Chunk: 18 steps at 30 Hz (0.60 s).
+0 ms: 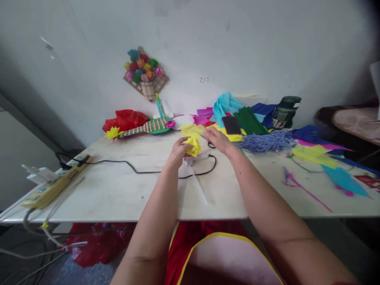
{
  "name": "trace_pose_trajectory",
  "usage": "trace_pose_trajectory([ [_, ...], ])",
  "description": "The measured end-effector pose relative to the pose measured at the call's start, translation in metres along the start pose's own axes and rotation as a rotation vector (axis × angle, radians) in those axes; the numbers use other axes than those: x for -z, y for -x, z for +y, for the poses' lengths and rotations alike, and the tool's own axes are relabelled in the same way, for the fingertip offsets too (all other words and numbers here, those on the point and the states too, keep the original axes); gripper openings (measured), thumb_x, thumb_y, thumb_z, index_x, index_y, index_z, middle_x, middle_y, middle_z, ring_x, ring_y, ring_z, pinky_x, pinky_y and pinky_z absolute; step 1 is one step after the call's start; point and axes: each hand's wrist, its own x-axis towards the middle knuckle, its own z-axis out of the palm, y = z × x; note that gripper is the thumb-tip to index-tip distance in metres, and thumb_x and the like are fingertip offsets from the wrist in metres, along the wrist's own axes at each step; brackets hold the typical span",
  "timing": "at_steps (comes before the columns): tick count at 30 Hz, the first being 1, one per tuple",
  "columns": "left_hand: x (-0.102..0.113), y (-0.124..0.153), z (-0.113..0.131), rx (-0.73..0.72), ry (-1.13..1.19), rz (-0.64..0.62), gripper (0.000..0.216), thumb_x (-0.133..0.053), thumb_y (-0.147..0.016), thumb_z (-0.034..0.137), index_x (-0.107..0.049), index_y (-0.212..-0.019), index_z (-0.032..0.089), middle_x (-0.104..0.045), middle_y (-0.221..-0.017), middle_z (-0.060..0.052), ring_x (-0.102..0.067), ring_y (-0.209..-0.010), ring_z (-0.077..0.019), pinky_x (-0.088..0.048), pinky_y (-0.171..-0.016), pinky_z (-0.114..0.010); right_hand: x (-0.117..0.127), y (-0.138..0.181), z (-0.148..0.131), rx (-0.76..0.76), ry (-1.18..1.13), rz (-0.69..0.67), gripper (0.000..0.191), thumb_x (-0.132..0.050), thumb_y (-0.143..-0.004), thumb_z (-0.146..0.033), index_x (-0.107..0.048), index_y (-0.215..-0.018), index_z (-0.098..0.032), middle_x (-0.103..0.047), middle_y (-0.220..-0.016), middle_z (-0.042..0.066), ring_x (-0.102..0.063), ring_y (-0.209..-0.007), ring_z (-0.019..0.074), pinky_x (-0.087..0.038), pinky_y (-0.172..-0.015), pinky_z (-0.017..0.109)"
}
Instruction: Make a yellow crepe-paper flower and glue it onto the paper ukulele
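Note:
Between the fingers of my left hand (178,150) is a yellow crepe-paper flower (193,147), raised over the table in front of me. Close on its right, my right hand (218,139) is closed around scissors (211,145); a black handle loop shows under the palm and a bit of blade points toward the flower. A white glue gun (202,156) lies just beneath, partly hidden by my left hand and the flower, with a clear glue stick (198,184) sticking out toward me. Behind the flower lies a sheet of yellow crepe paper (191,130).
A black cord (130,166) runs left to a power strip (56,184). At the back are a guitar-shaped craft (151,126), a glue bottle (160,106), a phone (231,125) and a dark green bottle (286,113). Shredded purple paper (264,141) and coloured scraps (314,156) cover the right.

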Motion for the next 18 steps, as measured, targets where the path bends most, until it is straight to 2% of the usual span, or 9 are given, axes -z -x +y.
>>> trace_pose_trajectory([
  [2,0.001,0.0,0.001,-0.01,-0.009,0.025,0.05,-0.06,-0.055,0.016,-0.056,-0.104,0.014,-0.065,-0.078,-0.006,-0.063,-0.064,-0.019,-0.05,-0.056,-0.03,0.007,-0.001,0.004,0.065,0.104,0.026,0.034,-0.04,-0.086,-0.05,-0.059,-0.086,-0.022,-0.062,-0.074,0.0,-0.052,-0.067,0.0149,-0.031,-0.059,0.025],
  [4,0.003,-0.001,0.002,-0.017,-0.012,0.039,0.051,-0.062,-0.054,0.016,-0.056,-0.105,0.014,-0.065,-0.079,-0.005,-0.063,-0.065,-0.0189,-0.05,-0.056,-0.03,0.013,-0.001,0.007,0.12,0.209,0.053,0.03,-0.044,-0.084,-0.046,-0.061,-0.079,-0.022,-0.062,-0.07,0.0,-0.052,-0.065,0.0144,-0.029,-0.058,0.025],
  [9,0.006,-0.002,0.0,-0.041,0.006,0.044,0.047,-0.065,-0.054,0.018,-0.059,-0.101,0.016,-0.064,-0.077,-0.005,-0.063,-0.066,-0.0184,-0.05,-0.057,-0.029,0.027,0.002,0.008,0.115,0.338,0.008,0.029,-0.056,-0.077,-0.045,-0.067,-0.065,-0.021,-0.063,-0.063,0.0,-0.052,-0.062,0.0139,-0.027,-0.055,0.025],
  [18,0.005,0.002,0.003,-0.039,-0.003,0.024,0.044,-0.064,-0.056,0.021,-0.06,-0.1,0.018,-0.064,-0.077,-0.004,-0.062,-0.064,-0.0182,-0.051,-0.056,-0.03,0.03,0.002,0.004,0.147,0.376,-0.035,0.011,-0.068,-0.07,-0.037,-0.074,-0.069,-0.028,-0.072,-0.078,-0.001,-0.061,-0.077,0.0182,-0.033,-0.061,0.026],
])
